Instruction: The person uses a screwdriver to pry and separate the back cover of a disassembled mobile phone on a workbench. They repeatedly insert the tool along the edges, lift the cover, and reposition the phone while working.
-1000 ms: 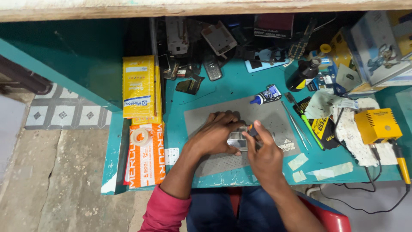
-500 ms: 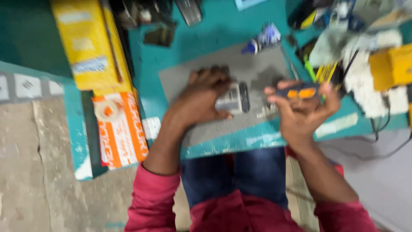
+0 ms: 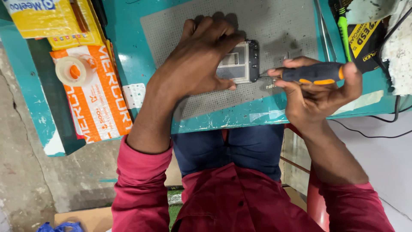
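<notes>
Two hands work over one grey mat point(image 3: 274, 25) on a teal bench point(image 3: 124, 43). On the mat lies one phone point(image 3: 240, 64), opened, its silver inside facing up and a dark band along its right end. The left hand point(image 3: 197, 60) lies flat over the phone's left part, fingers spread and pressing down, the thumb along its near edge; the right end of the phone shows past the fingertips. The right hand point(image 3: 317, 92) is closed around one screwdriver point(image 3: 313, 73) with a dark blue and orange handle, held level, its thin tip pointing left and touching or nearly touching the phone's right end; which of the two cannot be told. Left of the mat lie one orange and white packet point(image 3: 101, 107), one roll of clear tape point(image 3: 71, 71) resting on it, and one yellow box point(image 3: 47, 19) at the top corner. Right of the mat lie one green-handled tool point(image 3: 342, 28), one black and yellow pouch point(image 3: 369, 38), one white cloth point(image 3: 397, 56) and a black cable point(image 3: 369, 133) hanging off the bench edge.
</notes>
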